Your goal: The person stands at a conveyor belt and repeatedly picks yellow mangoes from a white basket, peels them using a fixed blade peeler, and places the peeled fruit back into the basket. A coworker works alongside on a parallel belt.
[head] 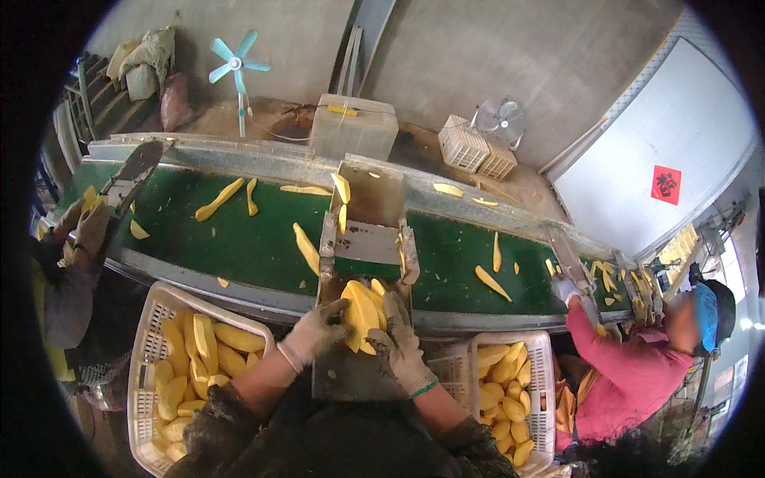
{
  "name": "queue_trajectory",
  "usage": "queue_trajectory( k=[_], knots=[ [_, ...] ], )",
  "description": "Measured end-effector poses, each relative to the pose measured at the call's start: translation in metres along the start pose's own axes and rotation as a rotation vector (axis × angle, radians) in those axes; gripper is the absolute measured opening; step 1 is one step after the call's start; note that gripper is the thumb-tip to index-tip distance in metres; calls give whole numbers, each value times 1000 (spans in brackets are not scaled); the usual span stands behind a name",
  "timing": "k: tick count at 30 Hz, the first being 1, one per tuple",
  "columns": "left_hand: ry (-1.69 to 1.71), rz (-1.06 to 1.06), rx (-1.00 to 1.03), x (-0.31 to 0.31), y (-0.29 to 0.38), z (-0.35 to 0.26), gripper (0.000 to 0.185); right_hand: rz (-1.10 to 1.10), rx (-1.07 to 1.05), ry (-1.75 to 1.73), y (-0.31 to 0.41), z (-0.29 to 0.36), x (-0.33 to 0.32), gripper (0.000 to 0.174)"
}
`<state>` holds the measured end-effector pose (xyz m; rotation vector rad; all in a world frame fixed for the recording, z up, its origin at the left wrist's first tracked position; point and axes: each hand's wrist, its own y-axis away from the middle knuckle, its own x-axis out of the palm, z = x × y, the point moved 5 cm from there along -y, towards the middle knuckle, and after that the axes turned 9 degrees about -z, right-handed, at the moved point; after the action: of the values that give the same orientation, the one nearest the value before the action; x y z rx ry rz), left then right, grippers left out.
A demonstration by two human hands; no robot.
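Note:
A bunch of sliced yellow root pieces, apparently peeled sweet potato (360,316), sits between my two gloved hands. My left hand (320,334) grips its left side. Around its right side curl the fingers of my right hand (403,352); a rear slice stands up beside them. Beneath is a narrow board (343,382) that runs away from me over the belt. Farther along it lies a light metal plate (370,244) between two raised side blocks, perhaps a slicer. Yellow strips rest by its left block. Any blade is not discernible.
Strips lie scattered on a green conveyor belt (263,269). White plastic crates of yellow roots stand at left (138,382) and right (541,394). Co-workers' gloved hands work at boards on the far left (89,230) and right (563,290). A fan (236,63) stands behind.

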<state>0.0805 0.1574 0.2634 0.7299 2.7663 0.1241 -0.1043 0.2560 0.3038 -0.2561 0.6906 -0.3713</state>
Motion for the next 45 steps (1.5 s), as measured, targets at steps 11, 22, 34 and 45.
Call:
queue_trajectory(
  k=[11, 22, 34, 45],
  knots=[
    [-13, -417, 423, 21, -22, -42, 38, -260, -110, 80, -40, 2, 17, 65],
    [357, -379, 460, 19, -202, -33, 48, -147, -217, 497, -193, -44, 67, 47],
    [375, -288, 456, 36, 6, -24, 54, -10, -220, 386, -30, 21, 25, 47],
    [49, -596, 630, -41, -10, -57, 66, -19, -19, 1011, -220, -54, 119, 46]
  ],
)
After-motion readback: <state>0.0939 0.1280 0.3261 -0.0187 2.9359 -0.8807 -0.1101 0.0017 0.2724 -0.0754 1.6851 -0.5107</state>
